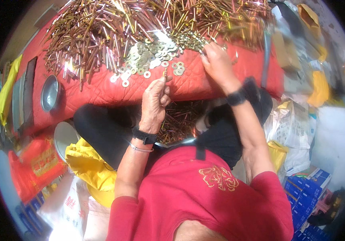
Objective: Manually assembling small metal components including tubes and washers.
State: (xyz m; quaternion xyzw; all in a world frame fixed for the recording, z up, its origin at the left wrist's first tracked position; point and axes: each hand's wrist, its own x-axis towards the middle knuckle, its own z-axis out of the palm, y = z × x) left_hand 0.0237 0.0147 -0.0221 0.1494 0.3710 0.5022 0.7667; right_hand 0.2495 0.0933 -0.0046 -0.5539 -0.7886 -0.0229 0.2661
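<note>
The counter (248, 72), spread with a red quilted cover, takes up most of the far side of the scene. Over its far part lies the broad heap of thin metal rods (100, 36), copper, pink and gold in tone, pointing every way. More rods (178, 118) lie below the near edge, between the person's dark-clad legs. A crumpled yellow sack (90, 164) sits near on the left, and blue boxes (303, 195) are stacked near on the right. At the near edge of the heap, around the middle of the counter, pale flat washers (142, 56) lie piled and scattered; a smaller patch of little metal pieces (190, 40) adjoins them on the right.

The left hand (154, 100) is raised just on the near side of the washers, fingers curled, thumb and forefinger pinched on a slim metal piece (165, 74) that points away from the person. The right hand (219, 66) reaches to the near edge of the little pieces, fingers bent downward; whether it grips one cannot be told. A grey metal bowl (50, 93) rests at the counter's left.
</note>
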